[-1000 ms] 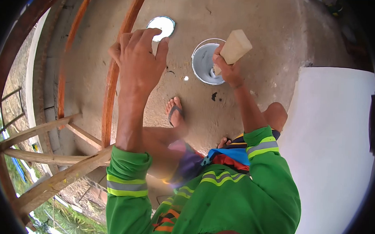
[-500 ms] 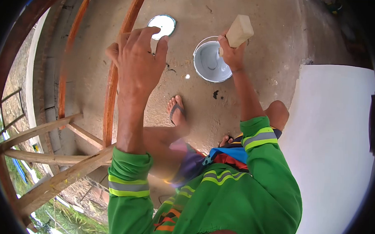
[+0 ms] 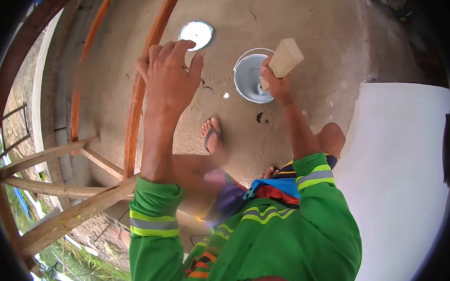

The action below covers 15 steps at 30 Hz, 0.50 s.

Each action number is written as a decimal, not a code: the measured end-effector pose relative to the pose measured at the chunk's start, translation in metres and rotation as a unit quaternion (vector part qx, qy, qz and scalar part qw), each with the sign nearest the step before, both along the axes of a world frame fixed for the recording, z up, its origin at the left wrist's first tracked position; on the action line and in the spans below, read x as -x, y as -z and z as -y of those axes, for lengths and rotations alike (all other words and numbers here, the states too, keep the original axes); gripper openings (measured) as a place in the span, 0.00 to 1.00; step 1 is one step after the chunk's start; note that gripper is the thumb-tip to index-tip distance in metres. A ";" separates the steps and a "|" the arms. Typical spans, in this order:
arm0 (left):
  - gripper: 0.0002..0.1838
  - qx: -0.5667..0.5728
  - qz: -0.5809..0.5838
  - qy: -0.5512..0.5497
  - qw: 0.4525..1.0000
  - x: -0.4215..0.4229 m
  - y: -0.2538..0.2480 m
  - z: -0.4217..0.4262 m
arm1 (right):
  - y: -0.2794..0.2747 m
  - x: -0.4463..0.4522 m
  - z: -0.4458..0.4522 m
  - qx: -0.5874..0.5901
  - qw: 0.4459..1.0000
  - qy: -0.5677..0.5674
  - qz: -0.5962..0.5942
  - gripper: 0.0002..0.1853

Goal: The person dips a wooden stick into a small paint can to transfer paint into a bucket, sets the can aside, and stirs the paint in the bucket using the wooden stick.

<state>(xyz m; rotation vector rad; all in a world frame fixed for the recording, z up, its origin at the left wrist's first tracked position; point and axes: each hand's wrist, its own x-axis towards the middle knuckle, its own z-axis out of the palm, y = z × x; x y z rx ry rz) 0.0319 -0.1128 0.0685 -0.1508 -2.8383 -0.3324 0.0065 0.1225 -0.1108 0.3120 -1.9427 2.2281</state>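
Observation:
My right hand (image 3: 278,84) grips a pale wooden block (image 3: 286,57) over the right side of a paint bucket (image 3: 244,79). The block's thick end sticks up beyond my fist, and a small pale tip shows below it, against the bucket's opening. Grey-white paint coats the bucket's inside, and its wire handle stands at the far rim. My left hand (image 3: 170,81) is raised, fingers bent and thumb apart, holding nothing visible. It overlaps a reddish-brown wooden bar (image 3: 138,107); whether it touches the bar I cannot tell. A white round lid (image 3: 199,33) lies just beyond its fingertips.
Wooden framing (image 3: 78,217) with rails and bars runs along the left, with greenery and ground below it. A white panel or wall (image 3: 397,171) fills the right. My sandalled foot (image 3: 213,135) stands on the wet-looking concrete floor (image 3: 308,24).
My right hand and the wooden block have come down towards me, lower over the bucket, and the block has tilted slightly. My left hand has barely moved and the view has shifted a little.

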 end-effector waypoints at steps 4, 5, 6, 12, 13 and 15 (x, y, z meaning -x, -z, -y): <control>0.12 -0.009 0.001 -0.001 1.000 -0.007 -0.006 0.002 | 0.014 0.019 -0.010 0.052 0.995 0.078 0.023 0.05; 0.12 -0.006 -0.004 0.002 1.000 -0.007 -0.007 -0.001 | 0.019 0.022 0.000 0.045 0.994 0.097 0.019 0.05; 0.13 -0.003 -0.003 0.004 1.000 -0.007 -0.005 -0.003 | 0.024 0.023 0.010 0.039 0.992 0.118 0.012 0.05; 0.13 0.012 0.010 -0.012 1.000 -0.007 -0.005 0.004 | 0.014 0.008 -0.008 0.065 0.996 0.008 0.054 0.03; 0.13 0.008 0.012 -0.017 1.000 -0.009 -0.008 0.002 | 0.000 0.016 -0.008 0.033 0.998 0.030 0.042 0.04; 0.13 0.006 0.016 -0.008 1.000 -0.011 -0.008 -0.004 | -0.003 0.029 0.011 -0.025 0.994 0.102 0.000 0.09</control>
